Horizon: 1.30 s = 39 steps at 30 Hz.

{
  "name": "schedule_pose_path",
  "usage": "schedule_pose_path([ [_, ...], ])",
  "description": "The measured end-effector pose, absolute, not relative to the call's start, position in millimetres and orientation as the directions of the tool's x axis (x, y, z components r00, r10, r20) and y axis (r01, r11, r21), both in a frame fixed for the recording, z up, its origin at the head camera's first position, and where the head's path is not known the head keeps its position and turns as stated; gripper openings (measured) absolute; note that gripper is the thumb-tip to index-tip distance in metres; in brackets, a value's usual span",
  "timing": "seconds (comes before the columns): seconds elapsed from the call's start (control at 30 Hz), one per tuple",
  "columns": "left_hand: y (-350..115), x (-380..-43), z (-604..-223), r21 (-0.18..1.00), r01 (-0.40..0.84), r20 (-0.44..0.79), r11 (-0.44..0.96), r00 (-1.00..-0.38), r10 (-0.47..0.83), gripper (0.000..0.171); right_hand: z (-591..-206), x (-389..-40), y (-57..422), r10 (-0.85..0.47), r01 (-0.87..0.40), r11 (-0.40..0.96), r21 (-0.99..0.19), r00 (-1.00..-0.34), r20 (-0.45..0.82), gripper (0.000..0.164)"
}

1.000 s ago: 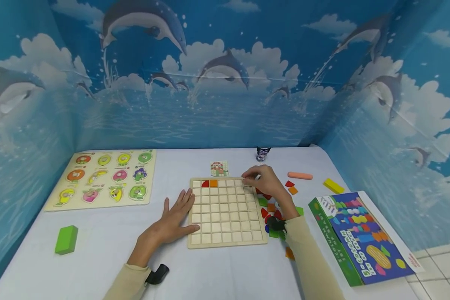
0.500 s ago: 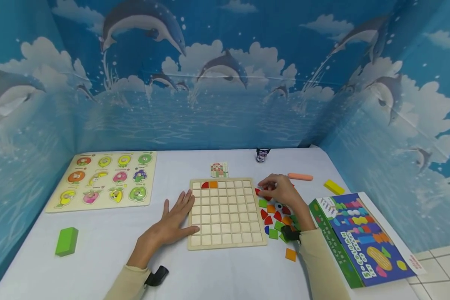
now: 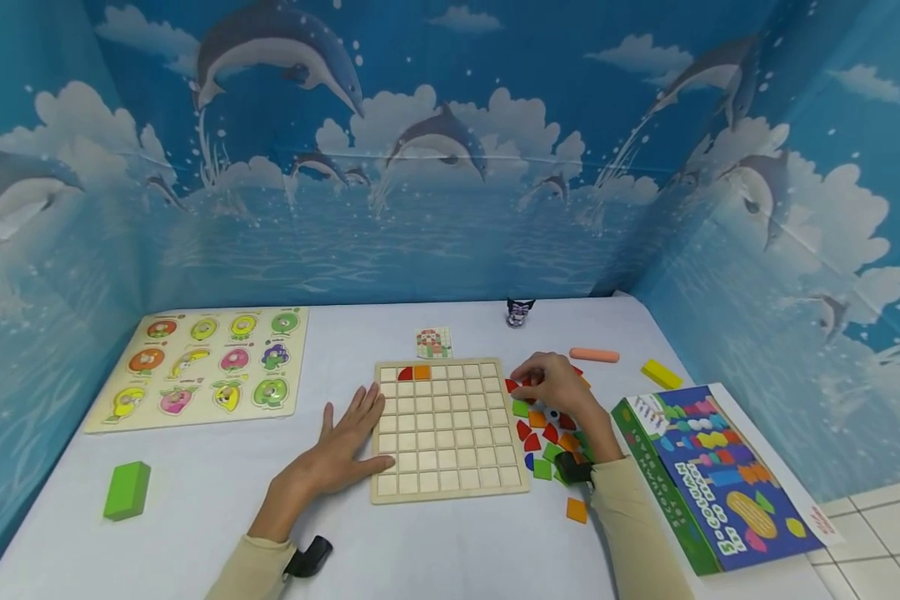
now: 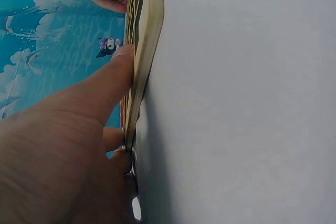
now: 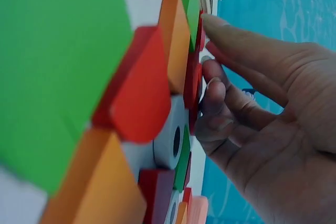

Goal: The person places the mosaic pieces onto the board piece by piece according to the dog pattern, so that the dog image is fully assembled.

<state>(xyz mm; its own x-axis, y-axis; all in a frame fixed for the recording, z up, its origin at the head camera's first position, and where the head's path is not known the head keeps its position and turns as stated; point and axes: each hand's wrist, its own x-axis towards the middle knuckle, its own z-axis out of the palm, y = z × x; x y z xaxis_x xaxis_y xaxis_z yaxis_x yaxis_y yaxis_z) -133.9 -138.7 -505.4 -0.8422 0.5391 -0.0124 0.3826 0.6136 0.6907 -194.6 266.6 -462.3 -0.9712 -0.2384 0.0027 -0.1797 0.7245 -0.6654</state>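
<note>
My left hand [image 3: 339, 458] rests with spread fingers on the left edge of the wooden grid board [image 3: 450, 433]; in the left wrist view its thumb [image 4: 118, 74] lies on the board's rim. A red quarter-round piece [image 3: 406, 374] and an orange square [image 3: 422, 372] sit side by side in the board's top row. My right hand [image 3: 558, 387] is over the loose pieces right of the board, thumb and index finger bent and apart. In the right wrist view, its fingertips [image 5: 212, 24] are close to red pieces [image 5: 193, 85]; nothing is plainly held.
A small pattern card [image 3: 433, 342] lies behind the board, near a figurine [image 3: 520, 312]. A fruit puzzle board [image 3: 202, 367] and green block [image 3: 127, 490] are at left. A colourful box [image 3: 720, 475], yellow block [image 3: 662, 374] and orange stick [image 3: 594, 355] are at right.
My right hand has moved from the board's top right corner to the loose pieces on the right, then stayed there with small finger motion. The left hand has stayed on the board.
</note>
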Motion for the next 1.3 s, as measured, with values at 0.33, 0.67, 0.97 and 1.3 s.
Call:
schedule_pose_path([
  [0.33,-138,-132,-501,0.717,0.383,-0.002,0.582,-0.833,0.553,0.103,-461,-201,255,-0.192,-0.100,0.765,-0.637,-0.979,-0.076,0.017],
  [0.67,-138,-134,-503,0.685,0.378,-0.024,0.622,-0.842,0.539,0.103,-457,-200,255,-0.170,-0.052,0.751,-0.658,-0.979,-0.116,0.014],
  [0.97,-138,-133,-506,0.716,0.392,0.005,0.578,-0.831,0.557,0.103,-454,-197,258,-0.185,-0.102,0.715,-0.692,-0.982,-0.046,0.005],
  [1.3,-136,-135,-506,0.662,0.371,-0.041,0.651,-0.849,0.527,0.102,-449,-202,241,-0.226,-0.161,0.655,-0.738,-0.974,0.012,0.007],
])
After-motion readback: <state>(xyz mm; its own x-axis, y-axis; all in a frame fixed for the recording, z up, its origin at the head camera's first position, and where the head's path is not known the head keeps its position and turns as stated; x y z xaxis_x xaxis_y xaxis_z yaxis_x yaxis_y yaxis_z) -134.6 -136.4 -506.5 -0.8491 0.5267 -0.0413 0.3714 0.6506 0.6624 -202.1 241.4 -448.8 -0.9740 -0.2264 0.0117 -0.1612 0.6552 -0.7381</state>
